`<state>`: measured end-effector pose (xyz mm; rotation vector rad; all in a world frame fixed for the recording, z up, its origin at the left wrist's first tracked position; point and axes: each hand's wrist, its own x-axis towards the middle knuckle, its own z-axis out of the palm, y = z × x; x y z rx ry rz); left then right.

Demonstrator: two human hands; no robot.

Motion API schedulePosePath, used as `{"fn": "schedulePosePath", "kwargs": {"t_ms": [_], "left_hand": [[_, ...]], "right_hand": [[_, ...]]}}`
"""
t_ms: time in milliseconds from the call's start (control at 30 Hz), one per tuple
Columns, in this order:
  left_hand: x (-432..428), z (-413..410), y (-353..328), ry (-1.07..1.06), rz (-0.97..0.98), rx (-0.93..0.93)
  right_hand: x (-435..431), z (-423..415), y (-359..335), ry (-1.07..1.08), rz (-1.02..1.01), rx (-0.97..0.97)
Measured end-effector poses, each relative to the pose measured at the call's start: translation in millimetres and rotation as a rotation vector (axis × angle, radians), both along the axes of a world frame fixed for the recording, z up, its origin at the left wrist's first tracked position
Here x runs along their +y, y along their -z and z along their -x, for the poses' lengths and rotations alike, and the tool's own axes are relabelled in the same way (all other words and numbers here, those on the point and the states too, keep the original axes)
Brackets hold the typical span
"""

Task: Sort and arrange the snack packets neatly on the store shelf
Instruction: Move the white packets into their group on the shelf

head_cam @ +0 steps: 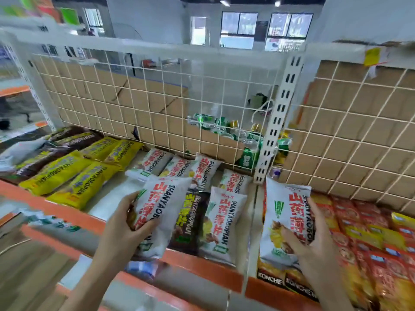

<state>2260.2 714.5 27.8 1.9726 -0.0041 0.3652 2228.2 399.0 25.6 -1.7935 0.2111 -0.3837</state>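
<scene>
Each hand point(125, 217) grips a white packet point(157, 212) (above shelf point(202, 265)).

Left hand point(129, 217) grips a white snack packet point(161, 212) by its left edge, thumb across the front, packet raised over the shelf point(67, 213) with orange front lip. Right hand point(311, 240) holds a second white packet point(284, 212) upright above the red and orange packets point(359, 225) in the right bay, fingers wrapped round its right edge. More white packets point(224, 218) lie flat in the middle, a dark brown packet point(190, 221) between them. Yellow packets point(74, 176) and brown ones point(67, 140) lie at left. White wire grid point(157, 97) backs the shelf, cardboard point(359, 122) behind it; green cans point(226, 131) show through. Slotted upright point(278, 122) divides the bays.
</scene>
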Motion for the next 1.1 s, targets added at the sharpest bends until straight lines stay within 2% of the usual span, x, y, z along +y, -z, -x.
{"fn": "schedulePosePath", "kwargs": {"t_ms": [200, 467, 667, 833, 1000, 1100], "left_hand": [[72, -8, 8, -0.068, -0.006, 0.030], [115, -19, 25, -0.122, -0.012, 0.088], [120, -35, 29, -0.163, -0.020, 0.106], [122, -56, 33, -0.131, 0.001, 0.136], [129, -86, 46, -0.112, -0.056, 0.138], [135, -110, 47, -0.030, -0.081, 0.131]], "right_hand": [[76, -19, -2, -0.034, 0.089, -0.017], [116, -42, -1, -0.072, 0.195, 0.017], [129, -69, -9, -0.104, 0.178, 0.054], [141, -90, 1, -0.168, 0.080, 0.050], [154, -104, 12, -0.139, 0.037, 0.064], [169, -110, 12, -0.063, 0.060, 0.070]]}}
